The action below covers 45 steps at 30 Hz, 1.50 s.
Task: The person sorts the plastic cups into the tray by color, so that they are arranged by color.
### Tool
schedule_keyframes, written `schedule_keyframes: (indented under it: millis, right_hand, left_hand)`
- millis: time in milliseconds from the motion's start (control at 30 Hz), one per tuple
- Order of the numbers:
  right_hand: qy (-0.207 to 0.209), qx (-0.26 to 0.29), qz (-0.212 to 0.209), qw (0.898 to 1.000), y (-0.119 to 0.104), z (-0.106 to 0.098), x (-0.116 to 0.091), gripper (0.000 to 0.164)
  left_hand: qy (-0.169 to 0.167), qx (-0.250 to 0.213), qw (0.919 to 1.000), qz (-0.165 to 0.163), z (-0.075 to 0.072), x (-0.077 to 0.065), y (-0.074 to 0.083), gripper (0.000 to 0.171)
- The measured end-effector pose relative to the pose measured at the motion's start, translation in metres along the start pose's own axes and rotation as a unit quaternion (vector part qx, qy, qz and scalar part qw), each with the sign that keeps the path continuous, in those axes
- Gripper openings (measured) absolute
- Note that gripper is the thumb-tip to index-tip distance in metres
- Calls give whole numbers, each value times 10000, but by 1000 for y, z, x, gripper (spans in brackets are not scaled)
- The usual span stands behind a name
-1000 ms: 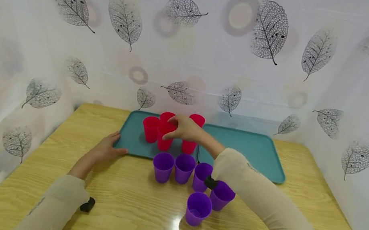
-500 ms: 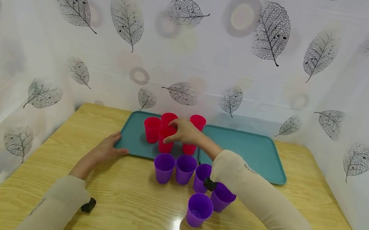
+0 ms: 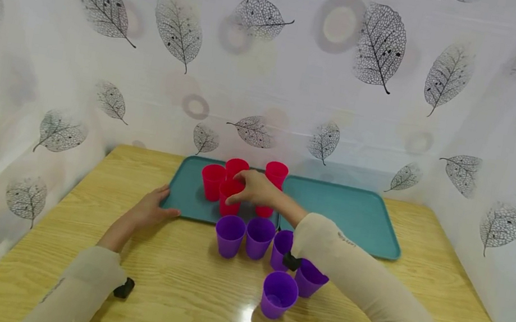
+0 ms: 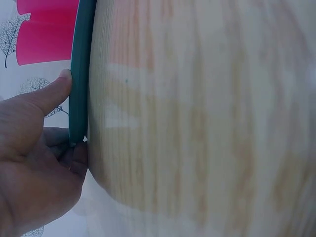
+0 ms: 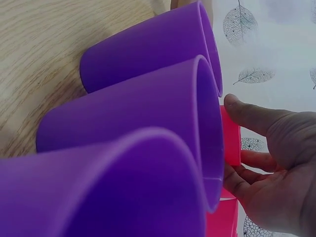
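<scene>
The front red cup is grasped by the right hand, the nearer of the 2 hands, with thumb and fingers set on opposite sides of its upper part. From that hand the cup is found at about 8 o'clock, 12 o'clock being taken as straight away from the person. Its long axis is seen as close to upright, mouth up; whether its base is touching the left tray cannot be told. From the left hand the cup is placed between 2 and 3 o'clock, well apart; by that hand the tray's near-left corner is gripped between thumb and fingers.

Sideways room is judged to be tight. The held cup is flanked by the left red cup at 10 o'clock and the rear red cup at 12 o'clock. At 6 o'clock the nearest purple cup is stood on the bench, and 4 other purple cups are spread between 4 and 5 o'clock.
</scene>
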State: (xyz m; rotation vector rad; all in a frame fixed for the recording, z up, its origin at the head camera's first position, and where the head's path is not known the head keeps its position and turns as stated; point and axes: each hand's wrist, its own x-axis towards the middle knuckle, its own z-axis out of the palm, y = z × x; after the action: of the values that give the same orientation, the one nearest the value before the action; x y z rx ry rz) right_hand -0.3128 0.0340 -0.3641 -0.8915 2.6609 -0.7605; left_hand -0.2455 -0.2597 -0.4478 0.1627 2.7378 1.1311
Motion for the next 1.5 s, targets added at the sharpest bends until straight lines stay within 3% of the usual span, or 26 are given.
schedule_keyframes:
  millis: [667,933,1200,1500]
  right_hand:
    - [9,-11,-119,9999,0,7,3,73]
    - [239,-13,-333,9992,-4,-3,-4,69]
    - [414,963,-537,9930,-5,-31,-21,58]
    - [490,2201,-644,9721,-1,-67,-51,51]
  left_hand:
    - [34,8,9999,99,0,0,0,82]
    - [44,16,9999,128,1,-1,0,81]
    - [36,-6,10000,66,1,-1,1,81]
    - [70,46,9999,119,1,-1,-1,79]
